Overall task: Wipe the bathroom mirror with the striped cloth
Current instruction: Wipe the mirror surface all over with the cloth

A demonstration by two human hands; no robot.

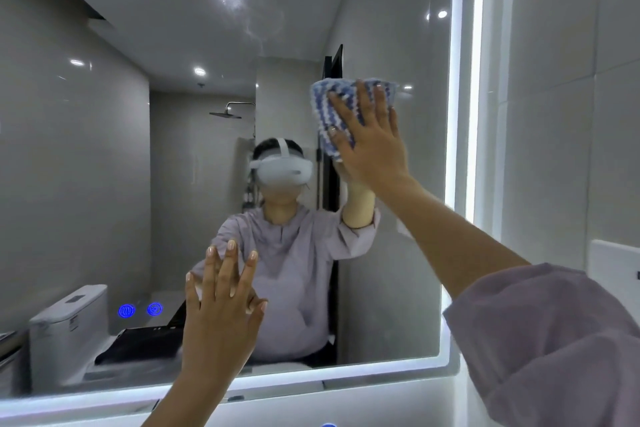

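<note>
The bathroom mirror (104, 149) fills most of the view, with lit strips along its right and bottom edges. My right hand (370, 146) presses the blue-and-white striped cloth (329, 104) flat against the glass at the upper right, fingers spread and straight over it. My left hand (221, 315) rests open against the lower middle of the mirror, fingers straight and pointing up. Smears show on the glass near the top, around the reflected ceiling light.
Two blue glowing touch buttons (140, 309) sit on the mirror at lower left. A grey tiled wall (554, 114) stands right of the mirror, with a white fixture (616, 260) on it. The reflection shows a toilet, a shower head and a person wearing a headset.
</note>
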